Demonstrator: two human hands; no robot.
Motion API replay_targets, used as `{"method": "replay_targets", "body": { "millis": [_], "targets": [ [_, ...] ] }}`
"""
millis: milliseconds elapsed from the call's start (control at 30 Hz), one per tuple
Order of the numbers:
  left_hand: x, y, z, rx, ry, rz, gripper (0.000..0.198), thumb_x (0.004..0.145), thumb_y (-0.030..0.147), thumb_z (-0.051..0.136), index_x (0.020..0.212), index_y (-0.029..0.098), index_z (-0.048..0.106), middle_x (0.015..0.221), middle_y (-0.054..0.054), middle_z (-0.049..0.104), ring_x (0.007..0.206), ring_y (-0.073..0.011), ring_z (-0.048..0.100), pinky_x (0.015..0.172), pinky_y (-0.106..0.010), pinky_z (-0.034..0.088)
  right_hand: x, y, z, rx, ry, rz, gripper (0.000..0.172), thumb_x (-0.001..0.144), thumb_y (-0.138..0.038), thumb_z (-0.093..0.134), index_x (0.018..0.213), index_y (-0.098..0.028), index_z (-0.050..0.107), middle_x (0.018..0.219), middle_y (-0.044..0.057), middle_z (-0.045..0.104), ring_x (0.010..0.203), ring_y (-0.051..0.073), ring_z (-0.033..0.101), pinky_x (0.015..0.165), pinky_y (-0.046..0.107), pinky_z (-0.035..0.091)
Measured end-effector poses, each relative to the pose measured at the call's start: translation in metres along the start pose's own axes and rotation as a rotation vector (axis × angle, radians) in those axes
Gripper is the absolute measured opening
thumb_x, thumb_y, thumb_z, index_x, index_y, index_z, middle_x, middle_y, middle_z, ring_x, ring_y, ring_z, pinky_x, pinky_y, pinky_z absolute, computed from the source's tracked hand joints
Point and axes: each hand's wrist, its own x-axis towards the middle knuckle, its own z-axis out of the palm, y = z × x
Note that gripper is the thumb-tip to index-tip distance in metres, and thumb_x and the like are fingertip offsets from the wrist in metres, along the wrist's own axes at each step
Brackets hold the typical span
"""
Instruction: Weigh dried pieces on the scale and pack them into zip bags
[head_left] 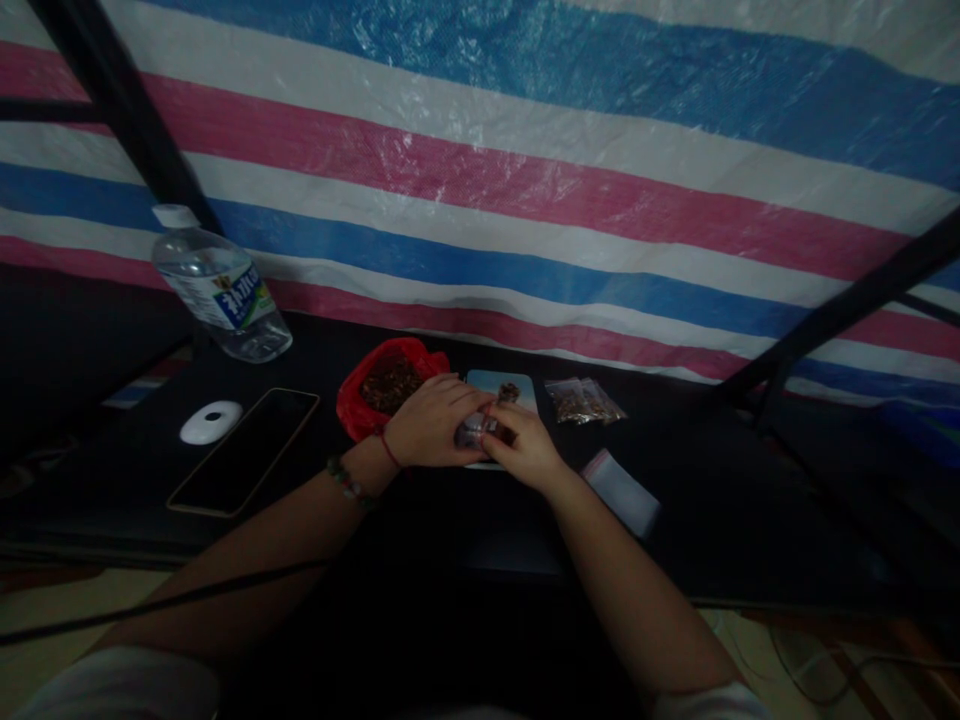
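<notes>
The small clear plastic packet [472, 431] is between the two hands, just right of the red plastic bag [352, 405] and above a flat light-blue-topped pad [484, 380]. The right hand [525, 445] pinches the packet between thumb and fingers; the left hand [435, 425] lies over its other side with the fingers reaching across, though I cannot tell whether the left thumb presses on it from beneath. The likeliest trouble is a spill: if the packet is open and either side of that thin film slips, loose bits could scatter over the pad and the black tabletop [420, 530]. A brown clump [508, 392] shows beside the right fingers—whether it lies loose or inside plastic is unclear—and a careless knuckle could brush it aside. The left hand also rests close against the open red bag, so a sideways swing of that wrist might tip it and shed the dark brown pieces [394, 383] inside. On the right, the flat stack of clear bags [622, 492] lies near the right forearm—a sleeve or elbow drawn back could drag it toward the table's edge. Dim light probably makes any small spill easy to miss.
</notes>
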Motion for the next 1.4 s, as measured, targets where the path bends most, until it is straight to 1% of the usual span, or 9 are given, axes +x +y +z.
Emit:
{"method": "replay_targets", "body": {
  "millis": [133, 300, 400, 533, 700, 767, 1133, 1333, 1400],
  "targets": [
    [-0.001, -0.004, 0.000, -0.023, 0.008, -0.069, 0.057, 0.074, 0.050, 0.063, 0.117, 0.014, 0.057, 0.105, -0.012, 0.066, 0.098, -0.0279, 0.062, 0.088, -0.043, 0.047, 0.001, 0.006, -0.004, 0.061, 0.089, -0.026, 0.017, 0.087, -0.028, 0.055, 0.098, -0.023, 0.066, 0.092, 0.004, 0.068, 0.080, 0.018, 0.062, 0.075, 0.033, 0.050],
    [-0.003, -0.018, 0.004, -0.090, 0.091, -0.195, 0.057, 0.076, 0.048, 0.062, 0.120, 0.013, 0.055, 0.112, -0.013, 0.065, 0.103, -0.0274, 0.062, 0.090, -0.041, 0.049, 0.004, 0.031, -0.023, 0.049, 0.520, 0.116, 0.019, 0.090, -0.032, 0.049, 0.089, -0.021, 0.064, 0.088, 0.005, 0.064, 0.085, 0.019, 0.060, 0.077, 0.034, 0.049],
    [-0.005, -0.024, 0.007, -0.149, 0.161, -0.287, 0.055, 0.077, 0.046, 0.061, 0.121, 0.013, 0.055, 0.116, -0.013, 0.064, 0.107, -0.0271, 0.061, 0.094, -0.041, 0.048, 0.005, 0.047, -0.027, 0.009, 0.613, 0.182, 0.021, 0.089, -0.033, 0.050, 0.097, -0.020, 0.064, 0.097, 0.007, 0.065, 0.092, 0.021, 0.060, 0.081, 0.036, 0.049],
    [-0.005, -0.026, 0.011, -0.187, 0.191, -0.327, 0.055, 0.077, 0.046, 0.062, 0.120, 0.013, 0.056, 0.118, -0.013, 0.063, 0.109, -0.0273, 0.060, 0.096, -0.042, 0.047, 0.006, 0.060, -0.021, -0.087, 0.530, 0.181, 0.028, 0.086, -0.036, 0.055, 0.106, -0.019, 0.064, 0.106, 0.010, 0.065, 0.103, 0.024, 0.058, 0.094, 0.043, 0.044],
    [-0.005, -0.026, 0.015, -0.218, 0.160, -0.324, 0.059, 0.075, 0.050, 0.064, 0.120, 0.013, 0.056, 0.115, -0.012, 0.065, 0.105, -0.0258, 0.062, 0.093, -0.040, 0.049, 0.008, 0.067, -0.010, -0.120, 0.337, 0.188, 0.057, 0.069, -0.038, 0.075, 0.120, -0.020, 0.059, 0.121, 0.012, 0.060, 0.115, 0.027, 0.053, 0.102, 0.045, 0.039],
    [-0.004, -0.027, 0.016, -0.227, 0.141, -0.324, 0.060, 0.074, 0.050, 0.065, 0.119, 0.012, 0.056, 0.112, -0.012, 0.066, 0.103, -0.0254, 0.063, 0.092, -0.040, 0.050, 0.008, 0.069, -0.007, -0.120, 0.296, 0.195, 0.061, 0.066, -0.036, 0.077, 0.122, -0.020, 0.058, 0.122, 0.012, 0.059, 0.116, 0.027, 0.052, 0.103, 0.046, 0.038],
    [-0.004, -0.025, 0.013, -0.253, 0.115, -0.319, 0.057, 0.075, 0.050, 0.065, 0.117, 0.011, 0.058, 0.106, -0.012, 0.067, 0.099, -0.0246, 0.064, 0.089, -0.039, 0.051, 0.010, 0.082, 0.002, -0.121, 0.256, 0.229, 0.057, 0.065, -0.036, 0.077, 0.118, -0.019, 0.061, 0.118, 0.012, 0.060, 0.114, 0.027, 0.053, 0.101, 0.046, 0.038],
    [-0.004, -0.025, 0.013, -0.260, 0.106, -0.315, 0.053, 0.075, 0.046, 0.066, 0.115, 0.013, 0.058, 0.107, -0.011, 0.068, 0.100, -0.0246, 0.064, 0.090, -0.040, 0.050, 0.011, 0.087, 0.005, -0.154, 0.264, 0.235, 0.040, 0.065, -0.033, 0.075, 0.101, -0.018, 0.068, 0.107, 0.011, 0.065, 0.108, 0.027, 0.056, 0.099, 0.047, 0.040],
    [-0.004, -0.025, 0.013, -0.262, 0.099, -0.317, 0.053, 0.075, 0.046, 0.066, 0.116, 0.013, 0.059, 0.107, -0.011, 0.068, 0.100, -0.0249, 0.064, 0.091, -0.040, 0.050, 0.011, 0.084, 0.005, -0.157, 0.284, 0.251, 0.035, 0.066, -0.032, 0.074, 0.098, -0.019, 0.068, 0.105, 0.010, 0.066, 0.111, 0.029, 0.055, 0.100, 0.050, 0.039]
  ]
}}
